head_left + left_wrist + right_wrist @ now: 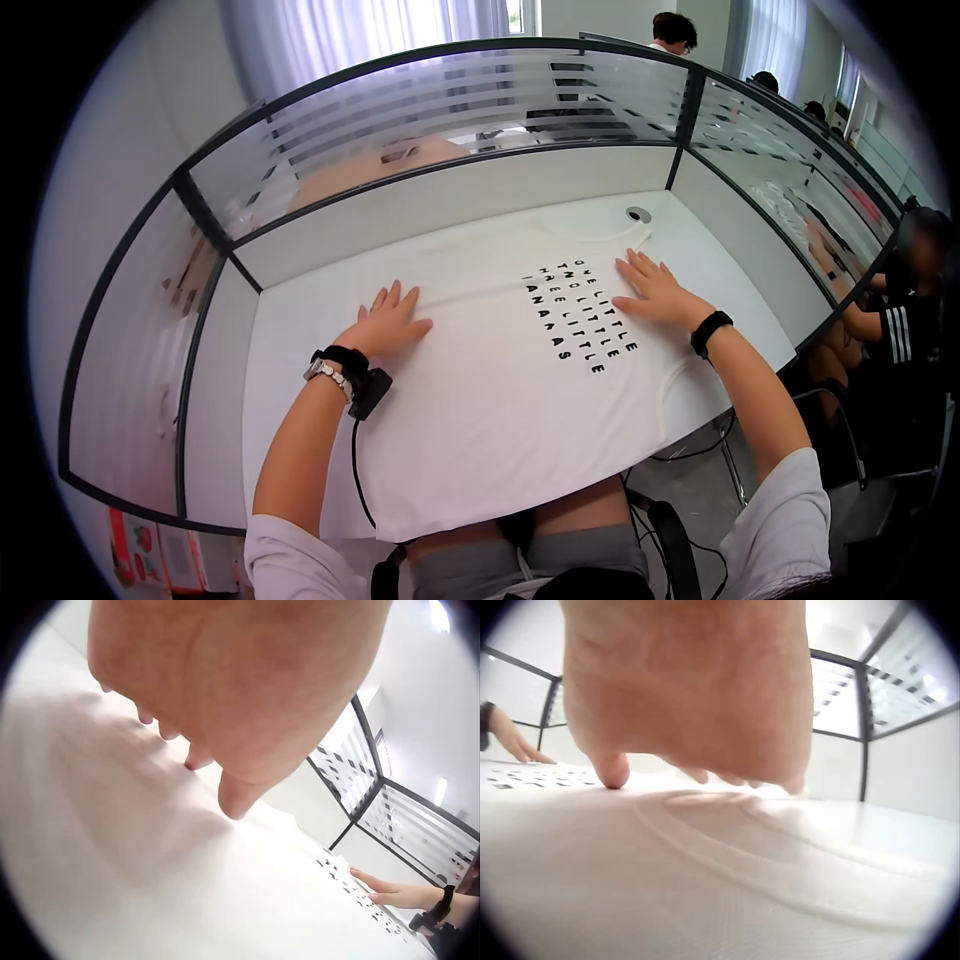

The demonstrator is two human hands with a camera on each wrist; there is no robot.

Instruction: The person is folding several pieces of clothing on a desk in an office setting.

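A white T-shirt (480,420) with rows of black printed letters (580,320) lies spread over the white desk (290,350), its neckline toward the far right and its lower edge at the front left. My left hand (385,325) rests on the cloth left of the print, fingers spread. On the other side, my right hand (660,295) lies with straight fingers just right of the letters, near the neckline. In the left wrist view the left fingertips (234,806) touch the fabric. The right wrist view shows the right thumb (613,772) on the shirt beside a curved seam (727,862).
A low partition (480,185) with a striped glass top encloses the desk at the back and sides. A round cable hole (638,214) is at the far right corner. Another person (900,320) sits to the right, and a black cable (357,470) hangs from the left wrist.
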